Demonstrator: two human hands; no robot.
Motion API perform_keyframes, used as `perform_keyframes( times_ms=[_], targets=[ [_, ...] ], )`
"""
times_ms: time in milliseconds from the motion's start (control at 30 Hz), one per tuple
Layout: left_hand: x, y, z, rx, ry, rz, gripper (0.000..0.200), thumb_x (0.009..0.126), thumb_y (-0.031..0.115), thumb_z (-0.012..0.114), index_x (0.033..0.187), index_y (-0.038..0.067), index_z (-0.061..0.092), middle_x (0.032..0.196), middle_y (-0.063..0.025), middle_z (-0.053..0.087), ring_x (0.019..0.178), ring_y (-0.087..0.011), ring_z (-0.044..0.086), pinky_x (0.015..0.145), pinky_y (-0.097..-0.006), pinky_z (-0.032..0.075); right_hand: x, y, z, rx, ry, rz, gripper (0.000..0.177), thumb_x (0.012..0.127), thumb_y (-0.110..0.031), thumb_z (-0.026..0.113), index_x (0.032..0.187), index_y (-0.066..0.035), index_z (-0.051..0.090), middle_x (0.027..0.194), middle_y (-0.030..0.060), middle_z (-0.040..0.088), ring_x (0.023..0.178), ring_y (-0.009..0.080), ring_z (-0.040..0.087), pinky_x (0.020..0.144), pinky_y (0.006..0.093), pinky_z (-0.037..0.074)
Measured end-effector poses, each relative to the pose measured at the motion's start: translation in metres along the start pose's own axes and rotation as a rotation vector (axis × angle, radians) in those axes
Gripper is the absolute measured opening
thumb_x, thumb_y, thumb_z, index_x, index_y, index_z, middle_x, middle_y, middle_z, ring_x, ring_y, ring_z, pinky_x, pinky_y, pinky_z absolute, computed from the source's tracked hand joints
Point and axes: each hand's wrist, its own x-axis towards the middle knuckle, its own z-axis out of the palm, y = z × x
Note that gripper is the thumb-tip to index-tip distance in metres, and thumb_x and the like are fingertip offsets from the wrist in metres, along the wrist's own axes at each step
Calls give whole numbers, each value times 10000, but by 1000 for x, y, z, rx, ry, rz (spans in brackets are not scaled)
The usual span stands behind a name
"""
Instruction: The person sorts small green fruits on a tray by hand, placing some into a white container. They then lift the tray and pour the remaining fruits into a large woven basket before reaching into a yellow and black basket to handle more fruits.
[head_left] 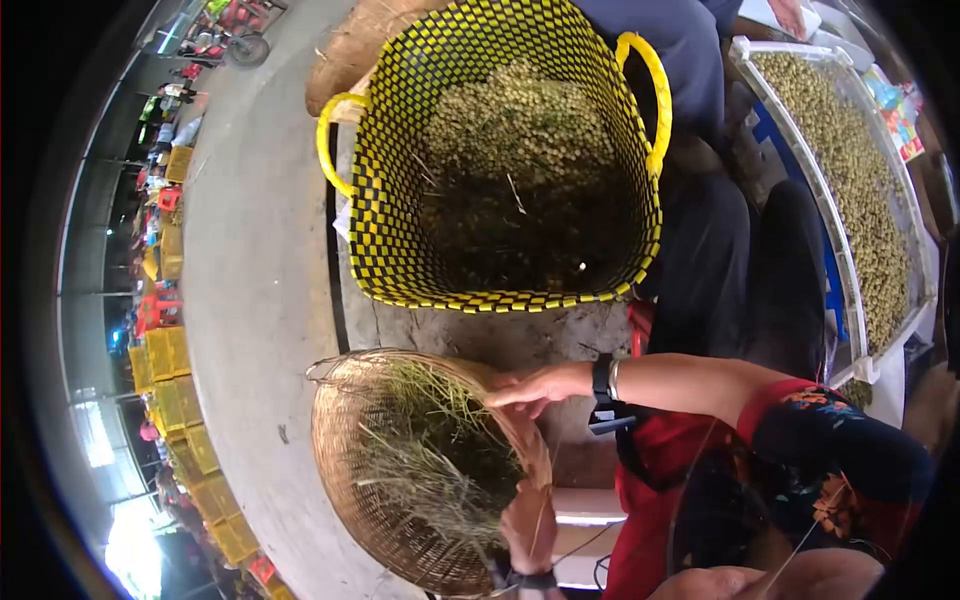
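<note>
A round wicker basket holds a tangle of thin green and dry stems. My right hand, with a dark band and a bracelet at the wrist, reaches over the basket's near rim. Its fingers are pressed together beside the green stems; what lies between them is too small to make out. Lower in the view, my left hand is closed at the same rim, its fingers partly turned away from sight. A large yellow-and-black woven basket stands beyond, with many small round pale fruits inside.
A white-framed tray of similar small fruits sits at the upper right. Another person's trousers and hand show at the top. Concrete floor stretches left toward stacked yellow crates and red stools.
</note>
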Motion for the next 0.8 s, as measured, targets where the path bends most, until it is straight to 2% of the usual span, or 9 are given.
perform_keyframes(
  times_ms=[67, 100, 200, 267, 300, 467, 567, 767, 800],
  targets=[
    [11, 12, -56, -126, 10, 103, 176, 926, 230, 568, 1014, 77, 570, 855, -148, 675, 652, -406, 645, 598, -462, 508, 5, 22, -36, 325, -34, 32, 688, 906, -527, 598, 1399, -105, 368, 1281, 143, 551, 1075, 230, 593, 869, 402, 539],
    [22, 29, -75, -240, 137, 200, 208, 916, 213, 590, 1060, 65, 568, 933, -157, 665, 722, -404, 646, 637, -446, 515, 1, 64, -71, 498, -93, -231, 571, 937, -434, 591, 1358, -104, 392, 1237, 157, 566, 1022, 256, 627, 857, 440, 546],
    [68, 81, -101, -259, 390, 562, 431, 882, 171, 646, 1254, 8, 501, 1206, -198, 568, 1069, -387, 572, 870, -430, 480, 20, 78, -132, 643, 793, 72, 340, 901, -230, 554, 1203, -84, 501, 987, 146, 613, 845, 274, 633, 701, 475, 539],
    [100, 134, -112, -68, 421, 751, 588, 870, 198, 661, 1351, -26, 406, 1337, -205, 456, 1264, -384, 430, 1038, -467, 368, 124, 220, -245, 945, 518, -546, 304, 928, -313, 532, 1168, -127, 532, 944, 131, 622, 846, 266, 650, 720, 456, 510],
    [116, 151, -106, -26, 413, 787, 618, 864, 204, 666, 1367, -22, 387, 1364, -198, 428, 1302, -380, 388, 1071, -480, 326, 45, 129, -188, 721, 943, -497, 315, 929, -351, 522, 1144, -122, 542, 916, 119, 615, 820, 255, 635, 699, 451, 505],
    [187, 198, -72, -51, 151, 846, 461, 919, 228, 587, 1293, -18, 475, 1209, -225, 552, 1112, -404, 543, 937, -475, 430, -26, 54, -171, 706, 1550, -722, 467, 935, -542, 473, 1024, -99, 590, 780, 59, 580, 688, 198, 559, 597, 423, 482],
    [189, 198, -73, -100, 187, 921, 362, 963, 234, 519, 1229, -12, 525, 1130, -223, 585, 997, -406, 578, 842, -474, 453, -75, -3, -169, 1379, 1367, -628, 664, 889, -729, 384, 1094, -128, 577, 844, 37, 574, 732, 178, 530, 637, 390, 464],
    [205, 156, -76, 73, 246, 880, 320, 907, 159, 573, 1195, 21, 555, 1108, -187, 610, 1001, -381, 587, 831, -471, 458, -56, 7, -177, 1370, 902, -911, 752, 891, -755, 336, 1366, -178, 426, 1082, 27, 523, 926, 167, 482, 797, 374, 460],
    [208, 148, -75, 85, 302, 908, 323, 871, 122, 606, 1177, 27, 568, 1089, -183, 620, 992, -376, 593, 832, -469, 460, -56, 23, -181, 1035, 908, -908, 691, 1012, -577, 228, 1534, -229, -63, 1390, 85, 406, 1266, 175, 381, 1056, 430, 351]
  ],
)
